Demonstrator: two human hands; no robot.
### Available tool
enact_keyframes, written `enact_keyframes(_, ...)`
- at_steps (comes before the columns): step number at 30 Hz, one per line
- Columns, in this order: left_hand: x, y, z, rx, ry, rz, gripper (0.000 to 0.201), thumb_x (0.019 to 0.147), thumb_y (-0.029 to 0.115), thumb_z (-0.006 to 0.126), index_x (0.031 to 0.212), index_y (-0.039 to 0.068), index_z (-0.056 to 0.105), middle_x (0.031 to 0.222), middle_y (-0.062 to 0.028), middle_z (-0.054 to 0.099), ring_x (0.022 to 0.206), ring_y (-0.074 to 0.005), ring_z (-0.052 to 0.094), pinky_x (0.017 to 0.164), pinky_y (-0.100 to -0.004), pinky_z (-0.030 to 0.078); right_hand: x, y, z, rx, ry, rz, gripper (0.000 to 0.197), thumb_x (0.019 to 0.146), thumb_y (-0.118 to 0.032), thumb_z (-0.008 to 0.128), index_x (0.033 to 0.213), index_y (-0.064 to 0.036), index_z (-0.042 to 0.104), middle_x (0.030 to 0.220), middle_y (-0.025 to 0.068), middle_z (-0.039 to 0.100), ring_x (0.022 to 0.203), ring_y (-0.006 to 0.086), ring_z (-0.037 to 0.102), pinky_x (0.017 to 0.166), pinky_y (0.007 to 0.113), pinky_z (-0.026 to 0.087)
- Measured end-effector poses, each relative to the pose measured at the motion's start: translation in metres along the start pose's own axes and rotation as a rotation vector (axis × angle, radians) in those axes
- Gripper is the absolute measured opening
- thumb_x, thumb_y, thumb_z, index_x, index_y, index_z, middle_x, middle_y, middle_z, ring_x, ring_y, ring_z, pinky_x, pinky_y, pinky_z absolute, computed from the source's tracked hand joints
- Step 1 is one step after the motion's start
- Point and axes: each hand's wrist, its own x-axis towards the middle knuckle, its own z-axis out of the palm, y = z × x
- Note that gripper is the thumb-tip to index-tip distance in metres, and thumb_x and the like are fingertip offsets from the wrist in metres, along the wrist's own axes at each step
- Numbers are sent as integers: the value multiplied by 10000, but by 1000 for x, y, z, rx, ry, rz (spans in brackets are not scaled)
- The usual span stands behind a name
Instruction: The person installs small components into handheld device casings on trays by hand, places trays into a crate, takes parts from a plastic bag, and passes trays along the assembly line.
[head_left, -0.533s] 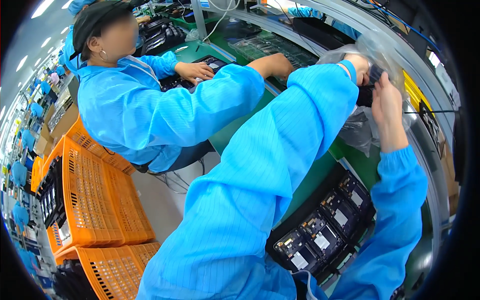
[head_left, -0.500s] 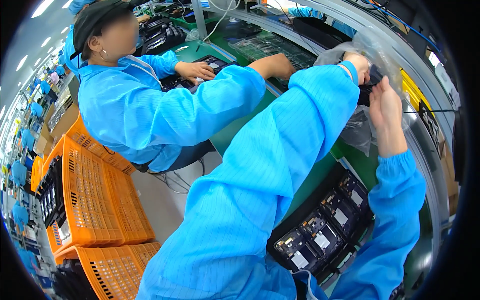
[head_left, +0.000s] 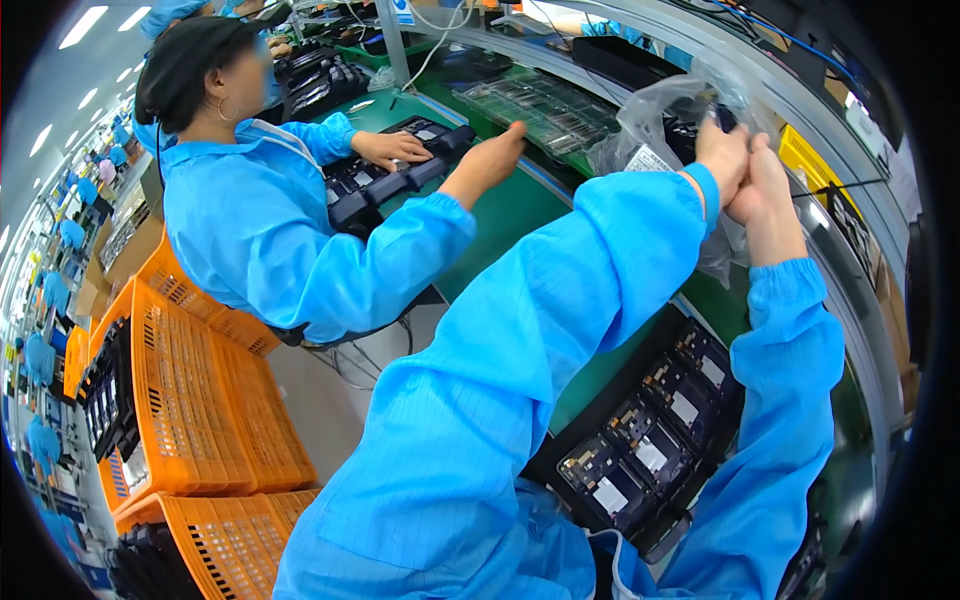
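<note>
At the upper right my left hand point(head_left: 722, 155) is closed, with a small black part point(head_left: 723, 118) showing at its fingertips. My right hand point(head_left: 766, 190) presses up against it, fingers curled in; whatever lies between the two palms is hidden. Just behind them hangs a clear plastic bag point(head_left: 640, 118) with a white label and dark parts inside. Below my arms, a black tray point(head_left: 570, 455) on the green bench carries several device frames point(head_left: 652, 455) with bare circuit boards and white labels.
To the left a co-worker point(head_left: 290, 220) in blue handles a black tray point(head_left: 400, 178) of similar units. Orange crates point(head_left: 200, 400) stand on the floor at the left. A metal rail point(head_left: 850, 280) edges the bench, with a yellow bin point(head_left: 815, 170) beyond.
My hands have come together and away from the bag opening, where my left hand reached in before. The co-worker's right hand has drawn back toward their tray.
</note>
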Motion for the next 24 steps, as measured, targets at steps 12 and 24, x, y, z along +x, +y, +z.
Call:
enact_keyframes(12,-62,34,-38,-435,-22,-643,173,887,180,462,740,88,462,654,-10,457,479,-81,414,346,-189,270,-52,-11,-52,-552,-100,-305,503,867,-336,550,1173,50,451,1194,180,479,1121,241,450,985,376,299)
enact_keyframes(24,-195,35,-61,-87,-462,-828,123,878,166,551,919,56,515,794,-8,505,641,-53,441,397,-153,297,-142,28,-122,-442,-111,-28,197,813,-177,635,895,0,606,770,54,604,668,117,573,635,259,499)
